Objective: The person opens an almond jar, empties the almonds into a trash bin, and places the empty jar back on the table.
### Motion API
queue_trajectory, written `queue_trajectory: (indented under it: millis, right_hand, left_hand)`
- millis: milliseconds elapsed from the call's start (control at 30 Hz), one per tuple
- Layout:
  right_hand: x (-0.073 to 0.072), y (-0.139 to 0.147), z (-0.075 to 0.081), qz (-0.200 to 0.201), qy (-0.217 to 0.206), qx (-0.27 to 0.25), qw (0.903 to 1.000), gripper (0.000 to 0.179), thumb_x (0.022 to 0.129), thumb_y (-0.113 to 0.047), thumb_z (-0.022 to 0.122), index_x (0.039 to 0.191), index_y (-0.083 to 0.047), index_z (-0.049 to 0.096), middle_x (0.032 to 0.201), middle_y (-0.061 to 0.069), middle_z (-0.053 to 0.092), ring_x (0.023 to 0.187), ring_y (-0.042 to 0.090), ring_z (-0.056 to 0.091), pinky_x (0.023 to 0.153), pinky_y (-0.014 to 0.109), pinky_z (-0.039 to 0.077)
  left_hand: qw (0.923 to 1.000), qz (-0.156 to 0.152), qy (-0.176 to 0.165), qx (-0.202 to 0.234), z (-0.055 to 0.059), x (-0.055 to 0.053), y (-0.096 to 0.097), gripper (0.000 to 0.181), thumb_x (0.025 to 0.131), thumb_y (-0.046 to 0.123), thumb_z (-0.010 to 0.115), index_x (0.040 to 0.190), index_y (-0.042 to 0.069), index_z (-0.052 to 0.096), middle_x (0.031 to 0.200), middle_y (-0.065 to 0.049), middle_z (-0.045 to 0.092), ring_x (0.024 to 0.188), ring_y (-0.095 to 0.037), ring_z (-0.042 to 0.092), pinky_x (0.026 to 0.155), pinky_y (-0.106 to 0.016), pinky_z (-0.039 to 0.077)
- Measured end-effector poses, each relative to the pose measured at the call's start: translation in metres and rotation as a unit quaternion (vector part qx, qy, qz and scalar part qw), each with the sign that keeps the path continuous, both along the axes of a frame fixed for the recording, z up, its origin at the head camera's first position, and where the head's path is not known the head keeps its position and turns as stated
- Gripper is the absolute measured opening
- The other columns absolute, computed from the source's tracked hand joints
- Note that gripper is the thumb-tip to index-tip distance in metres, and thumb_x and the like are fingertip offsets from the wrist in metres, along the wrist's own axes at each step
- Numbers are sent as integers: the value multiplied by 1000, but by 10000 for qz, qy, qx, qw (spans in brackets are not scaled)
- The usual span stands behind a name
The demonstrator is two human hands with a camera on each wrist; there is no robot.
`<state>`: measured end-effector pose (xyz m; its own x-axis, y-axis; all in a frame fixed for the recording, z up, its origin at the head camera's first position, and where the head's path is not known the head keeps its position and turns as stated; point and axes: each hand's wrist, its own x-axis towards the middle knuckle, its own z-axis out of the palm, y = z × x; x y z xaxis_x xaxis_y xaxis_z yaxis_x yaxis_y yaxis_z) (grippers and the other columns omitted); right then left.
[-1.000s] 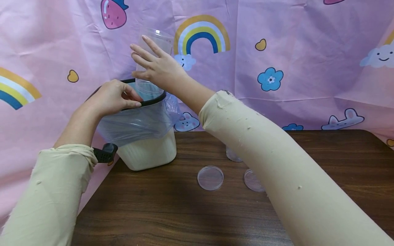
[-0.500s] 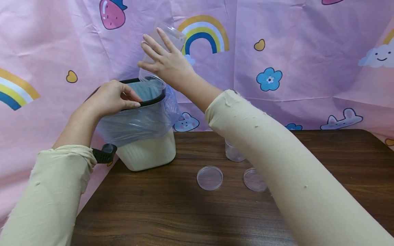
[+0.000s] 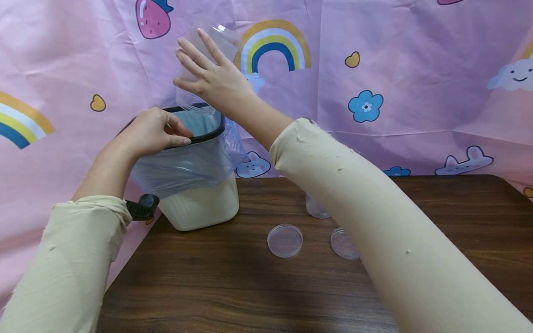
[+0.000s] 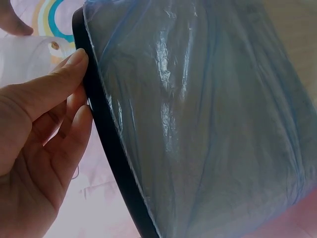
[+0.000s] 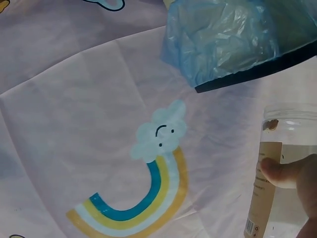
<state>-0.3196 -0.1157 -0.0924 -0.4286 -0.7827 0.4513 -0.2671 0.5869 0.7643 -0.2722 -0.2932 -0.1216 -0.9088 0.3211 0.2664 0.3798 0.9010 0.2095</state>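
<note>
My left hand (image 3: 145, 132) pinches the black rim (image 4: 106, 134) of a cream waste bin (image 3: 204, 203), thumb outside and fingers inside. A translucent blue bag (image 4: 198, 114) lines the bin and folds down over its outside. Above the opening, my right hand (image 3: 220, 83) holds a clear plastic jar (image 3: 226, 41) upside down, its threaded mouth towards the bin. In the right wrist view the jar carries a tan label (image 5: 266, 198), with the right thumb across it. A small brown bit (image 5: 271, 125) clings near the jar's mouth.
Two clear round lids (image 3: 285, 241) lie on the dark wooden table (image 3: 200, 282), one partly behind the right sleeve. Another clear jar (image 3: 317, 209) stands behind them, also partly covered by that sleeve. A pink patterned cloth (image 3: 416, 92) hangs behind the table.
The jar first tilted and shifted right, then came back left over the bin, now higher than a second ago. The left hand stays on the rim.
</note>
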Motion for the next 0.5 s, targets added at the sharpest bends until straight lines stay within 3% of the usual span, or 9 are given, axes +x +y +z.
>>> queue_trajectory:
  millis: [233,500]
  right_hand:
    - [1,-9,-9,63,-284,866,9958,54,98,-11,43,144,-34,26,147,14,18,138,28,0,106,52,-6]
    - [0,-5,-13,-91,-268,841,9961,60,97,-10,45,146,-35,21,149,13,14,138,28,-3,105,52,-7]
  left_hand:
    - [9999,-64,39,-108,1,0,3,17,83,14,68,94,3,71,91,-11,68,86,-28,59,71,-42,43]
    - [10000,-31,6,-28,1,1,6,17,83,14,68,95,2,71,92,-12,68,87,-31,60,74,-46,43]
